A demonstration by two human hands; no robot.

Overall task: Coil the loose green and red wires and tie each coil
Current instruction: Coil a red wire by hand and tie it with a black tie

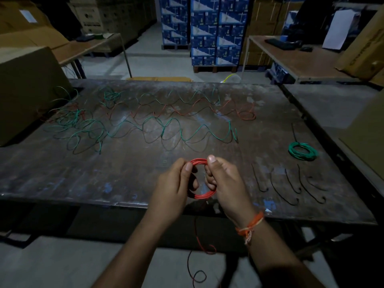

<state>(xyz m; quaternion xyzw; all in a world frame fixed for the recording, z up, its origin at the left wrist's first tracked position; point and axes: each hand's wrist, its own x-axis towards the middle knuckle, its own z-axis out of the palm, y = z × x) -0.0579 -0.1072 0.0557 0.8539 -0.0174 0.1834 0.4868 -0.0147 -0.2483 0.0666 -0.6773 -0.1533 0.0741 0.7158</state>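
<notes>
Head view: both hands' grip pinches red coil (200,179) above table's near edge (124,203).

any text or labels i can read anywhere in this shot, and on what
No text here reads clearly.
Blue boxes: printing too small and blurred.
Cardboard sheet at right: dark lettering, blurred.
Brown carton at back: print unreadable.
Paper label top left: blurred.

No legible txt: print on stacked blue cartons (216,30) at 12 o'clock and brown cardboard box (361,44) at 2 o'clock too blurred.
</notes>
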